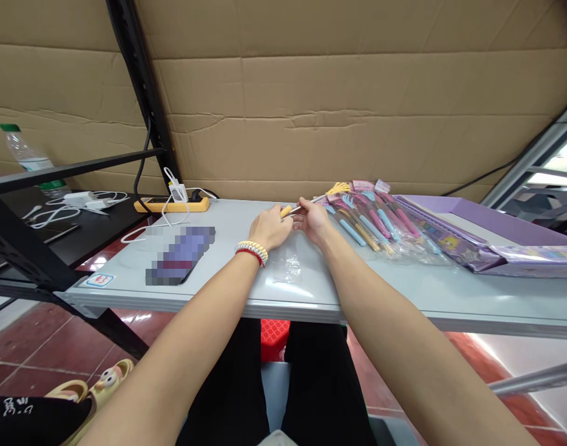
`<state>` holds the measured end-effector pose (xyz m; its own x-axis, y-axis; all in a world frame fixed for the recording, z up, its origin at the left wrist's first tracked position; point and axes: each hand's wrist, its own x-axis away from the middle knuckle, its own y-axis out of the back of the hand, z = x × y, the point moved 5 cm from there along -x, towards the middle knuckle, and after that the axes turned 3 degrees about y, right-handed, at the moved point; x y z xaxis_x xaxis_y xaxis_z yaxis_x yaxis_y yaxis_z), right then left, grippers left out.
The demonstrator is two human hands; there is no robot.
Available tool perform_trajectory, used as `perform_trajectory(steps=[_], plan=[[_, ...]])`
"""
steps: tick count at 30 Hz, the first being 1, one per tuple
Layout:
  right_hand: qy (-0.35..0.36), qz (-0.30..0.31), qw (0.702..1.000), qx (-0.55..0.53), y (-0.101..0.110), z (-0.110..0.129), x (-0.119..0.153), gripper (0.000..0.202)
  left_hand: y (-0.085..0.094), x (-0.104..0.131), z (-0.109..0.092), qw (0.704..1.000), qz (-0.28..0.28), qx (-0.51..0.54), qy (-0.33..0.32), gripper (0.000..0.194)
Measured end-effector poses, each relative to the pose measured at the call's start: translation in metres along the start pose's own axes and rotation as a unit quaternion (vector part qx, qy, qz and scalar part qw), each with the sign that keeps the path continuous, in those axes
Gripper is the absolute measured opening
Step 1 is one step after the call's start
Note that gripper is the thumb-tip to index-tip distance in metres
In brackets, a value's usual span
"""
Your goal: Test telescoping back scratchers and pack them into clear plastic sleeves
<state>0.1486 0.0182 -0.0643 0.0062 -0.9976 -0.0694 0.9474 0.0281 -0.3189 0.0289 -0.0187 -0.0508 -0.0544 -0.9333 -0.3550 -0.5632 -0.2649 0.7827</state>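
Observation:
A back scratcher with a yellow handle (285, 211), a thin metal rod and a yellow claw-shaped head (339, 188) lies across both my hands. My left hand (270, 228) is closed at its yellow handle end. Fingers of my right hand (315, 219) pinch the metal rod, with the head pointing away to the right. Under my wrists, a clear plastic bag (290, 267) lies flat on the grey table (237, 272). Right of my right hand, several bagged back scratchers (378, 217) in blue, pink and yellow lie in a fanned pile.
An open purple box (478, 248) stands at the right. To the left lie a blurred-out phone (181, 255) and a yellow power strip (171, 204) with white cables. A cardboard wall (283, 93) closes off the back. Black shelf bars and a bottle (32, 158) are at far left.

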Motion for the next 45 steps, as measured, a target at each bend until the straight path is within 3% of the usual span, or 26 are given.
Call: perform_trajectory(steps=[4,6,12,17,22,27,37,45], plan=[[0.024,-0.098,0.995,-0.003,0.013,0.005,-0.003,0.017,0.000,-0.005,0.009,0.999,-0.013,-0.006,0.042,0.030],[0.020,-0.110,0.994,0.013,0.015,0.005,-0.003,0.019,-0.001,-0.006,0.011,0.998,-0.007,-0.021,0.052,0.032],[0.019,-0.032,0.998,0.055,0.003,-0.003,-0.002,0.028,0.000,-0.003,0.009,0.999,-0.004,-0.006,0.040,0.038],[0.060,-0.038,0.991,0.112,0.001,-0.003,-0.002,0.026,0.000,-0.006,0.007,0.999,-0.020,0.021,0.020,0.037],[0.061,0.001,0.988,0.141,-0.003,-0.002,0.000,0.023,0.002,-0.006,0.005,0.997,-0.038,0.066,0.000,0.049],[0.050,0.019,0.995,0.085,-0.005,-0.004,0.002,0.027,-0.003,-0.006,-0.002,0.996,-0.018,0.058,-0.065,0.034],[0.062,0.024,0.996,0.065,-0.006,-0.006,0.003,0.012,-0.006,-0.001,-0.003,0.999,0.013,0.015,-0.049,0.032],[0.068,0.047,0.990,0.118,-0.009,-0.009,0.003,0.019,-0.003,-0.005,0.007,0.999,-0.021,-0.036,0.012,0.030]])
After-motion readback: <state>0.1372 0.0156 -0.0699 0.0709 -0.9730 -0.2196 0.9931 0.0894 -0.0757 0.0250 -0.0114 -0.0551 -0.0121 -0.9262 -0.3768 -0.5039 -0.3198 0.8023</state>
